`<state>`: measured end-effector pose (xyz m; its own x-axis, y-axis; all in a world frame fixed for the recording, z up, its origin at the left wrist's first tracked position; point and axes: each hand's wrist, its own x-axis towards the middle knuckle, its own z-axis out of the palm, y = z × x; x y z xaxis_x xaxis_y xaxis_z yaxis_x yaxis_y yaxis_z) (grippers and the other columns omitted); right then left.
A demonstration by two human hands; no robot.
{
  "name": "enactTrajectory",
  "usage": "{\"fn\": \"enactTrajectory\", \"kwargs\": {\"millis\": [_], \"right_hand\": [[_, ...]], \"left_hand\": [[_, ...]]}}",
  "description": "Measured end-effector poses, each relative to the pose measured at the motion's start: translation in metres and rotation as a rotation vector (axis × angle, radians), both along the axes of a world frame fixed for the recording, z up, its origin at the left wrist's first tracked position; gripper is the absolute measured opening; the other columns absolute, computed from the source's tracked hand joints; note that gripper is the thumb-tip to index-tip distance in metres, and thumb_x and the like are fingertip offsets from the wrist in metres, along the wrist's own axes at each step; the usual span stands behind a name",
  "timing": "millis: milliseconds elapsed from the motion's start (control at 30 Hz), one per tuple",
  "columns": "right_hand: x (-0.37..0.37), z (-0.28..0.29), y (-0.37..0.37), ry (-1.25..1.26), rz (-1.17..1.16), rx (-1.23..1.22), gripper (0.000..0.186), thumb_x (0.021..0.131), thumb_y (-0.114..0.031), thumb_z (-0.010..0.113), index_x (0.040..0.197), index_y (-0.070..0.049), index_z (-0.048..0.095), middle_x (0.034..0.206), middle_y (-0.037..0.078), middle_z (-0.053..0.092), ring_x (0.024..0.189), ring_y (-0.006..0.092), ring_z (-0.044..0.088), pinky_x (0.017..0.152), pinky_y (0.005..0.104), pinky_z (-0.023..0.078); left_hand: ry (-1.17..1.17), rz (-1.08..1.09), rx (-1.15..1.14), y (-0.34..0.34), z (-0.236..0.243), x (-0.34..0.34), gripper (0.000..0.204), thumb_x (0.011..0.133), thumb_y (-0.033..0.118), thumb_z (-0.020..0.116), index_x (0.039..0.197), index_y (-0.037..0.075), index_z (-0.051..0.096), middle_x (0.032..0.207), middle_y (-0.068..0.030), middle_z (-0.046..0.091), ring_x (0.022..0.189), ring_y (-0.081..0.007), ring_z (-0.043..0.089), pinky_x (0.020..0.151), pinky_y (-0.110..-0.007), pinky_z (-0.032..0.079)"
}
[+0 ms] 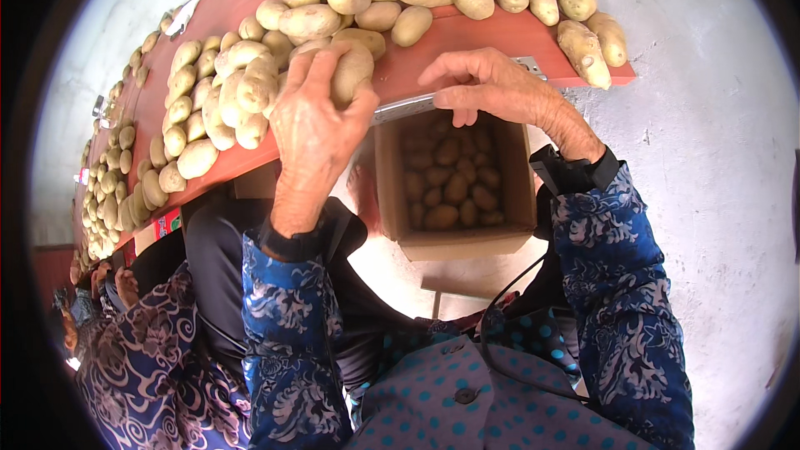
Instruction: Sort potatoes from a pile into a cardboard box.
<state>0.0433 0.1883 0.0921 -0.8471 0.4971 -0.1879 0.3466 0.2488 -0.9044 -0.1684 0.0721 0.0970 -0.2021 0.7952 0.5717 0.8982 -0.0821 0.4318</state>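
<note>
Left hand [312,121] clenched on potato [352,71], frame centre, at red worktop [467,37] edge. Right hand [492,87] released, fingers loose, over cardboard box [454,242] of potatoes below.

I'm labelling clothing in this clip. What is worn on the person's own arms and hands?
Both hands, left hand and right hand, are bare. Dark blue sleeves with a pale floral pattern cover both forearms. Each wrist carries a black band, and a thin black cable runs beneath the right one.
</note>
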Motion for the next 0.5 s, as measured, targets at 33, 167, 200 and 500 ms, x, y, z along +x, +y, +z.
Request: {"fn": "enactTrajectory", "kwargs": {"millis": [33, 167, 200, 500], "right_hand": [[0.0, 0.001, -0.001, 0.054, -0.034, -0.012, 0.037, 0.094, -0.024, 0.061, 0.124, -0.003, 0.058, 0.094, 0.008, 0.067, 0.075, 0.0144, 0.066, 0.067, 0.0272, 0.054], [-0.001, 0.003, -0.008, 0.292, -0.12, -0.322, 0.045, 0.097, -0.031, 0.059, 0.134, -0.006, 0.05, 0.106, 0.011, 0.065, 0.082, 0.0182, 0.068, 0.071, 0.0293, 0.056], [-0.003, 0.002, -0.009, 0.268, -0.149, -0.318, 0.045, 0.097, -0.031, 0.059, 0.134, -0.006, 0.05, 0.106, 0.011, 0.065, 0.082, 0.0182, 0.068, 0.071, 0.0293, 0.056], [-0.007, -0.008, -0.008, 0.251, -0.122, -0.024, 0.055, 0.088, -0.035, 0.067, 0.13, -0.003, 0.051, 0.113, 0.012, 0.062, 0.11, 0.0182, 0.057, 0.094, 0.0317, 0.045]], "left_hand": [[-0.004, -0.006, -0.026, 0.0, 0.003, 0.002, 0.044, 0.074, 0.013, 0.067, 0.118, 0.007, 0.065, 0.115, -0.0163, 0.063, 0.102, -0.0348, 0.063, 0.09, -0.041, 0.051], [-0.104, -0.224, 0.158, 0.0, 0.006, 0.012, 0.046, 0.073, 0.005, 0.068, 0.119, 0.003, 0.063, 0.112, -0.0158, 0.063, 0.107, -0.0289, 0.06, 0.093, -0.039, 0.049], [-0.082, -0.257, 0.157, 0.0, 0.004, 0.017, 0.047, 0.071, 0.006, 0.071, 0.117, 0.005, 0.063, 0.113, -0.0172, 0.06, 0.106, -0.0329, 0.06, 0.091, -0.041, 0.051], [-0.243, -0.488, 0.008, -0.001, -0.008, 0.021, 0.028, 0.074, 0.009, 0.08, 0.099, 0.006, 0.068, 0.103, -0.0111, 0.063, 0.09, -0.0283, 0.065, 0.076, -0.036, 0.056]]}}
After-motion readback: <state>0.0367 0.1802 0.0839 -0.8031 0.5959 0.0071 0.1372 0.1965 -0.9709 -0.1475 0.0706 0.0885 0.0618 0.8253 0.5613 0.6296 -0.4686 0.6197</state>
